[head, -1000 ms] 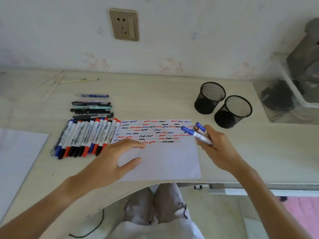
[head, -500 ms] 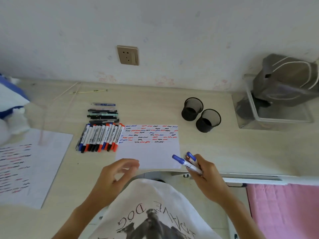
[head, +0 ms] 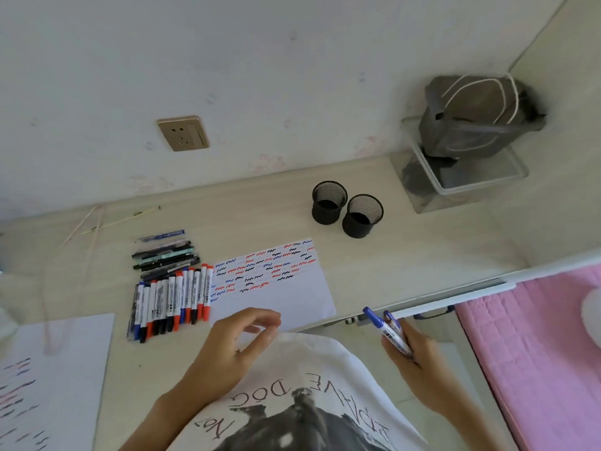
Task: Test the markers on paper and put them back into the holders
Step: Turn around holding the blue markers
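Head view. Fingers of the right hand are curled round two blue-capped markers, gripping them by the lower barrels. The markers lie side by side, long axes running from the palm up and to the left, caps pointing toward the desk edge. This hand sits off the desk, in front of its near edge, above the lap.

The left hand holds nothing; its fingers are loosely bent, thumb and forefinger apart, hovering over the near edge of the test paper. Whether a fingertip touches the sheet cannot be told.

The test paper lies flat on the desk, its far half covered with rows of red, blue and black squiggles. Just beside its left edge lies a row of markers, packed side by side, axes running near to far, with red, blue and black caps. Behind that row lies a pile of pens, axes running left to right.

Two black mesh holders stand upright, touching or nearly so, beyond the paper's far right corner. Both interiors look dark; no marker shows above either rim.

A clear plastic box at the far right corner holds a grey bag. A second sheet with squiggles lies at the left. A wall socket sits above the desk.
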